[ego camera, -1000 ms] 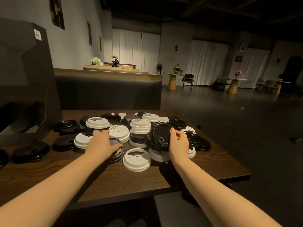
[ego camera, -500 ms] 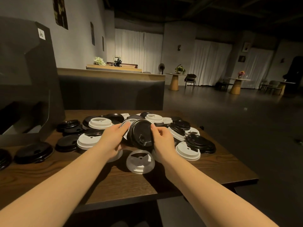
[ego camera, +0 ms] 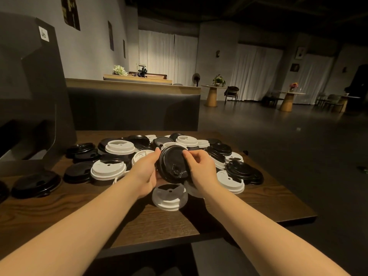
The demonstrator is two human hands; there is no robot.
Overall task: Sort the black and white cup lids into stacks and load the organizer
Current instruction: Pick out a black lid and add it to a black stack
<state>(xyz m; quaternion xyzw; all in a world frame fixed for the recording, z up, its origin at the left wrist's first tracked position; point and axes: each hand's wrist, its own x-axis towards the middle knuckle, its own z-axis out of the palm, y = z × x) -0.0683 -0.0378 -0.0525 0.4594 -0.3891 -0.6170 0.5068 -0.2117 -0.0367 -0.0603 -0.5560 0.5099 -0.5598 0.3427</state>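
Black lid (ego camera: 172, 164) is held tilted between the left hand (ego camera: 146, 172) and right hand (ego camera: 201, 172), both gripping its rim above the desk (ego camera: 139, 222). Sorting is judged barely begun: mixed lids are scattered unstacked. The organizer (ego camera: 33, 96) is cut off at left, its compartments too dark to read.

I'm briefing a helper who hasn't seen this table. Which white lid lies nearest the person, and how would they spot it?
Start at the wooden table and its heap of black and white lids. Find the black lid held up between the left hand and right hand. Just below it, toward the near edge, lies the white lid, flat and alone on bare wood.
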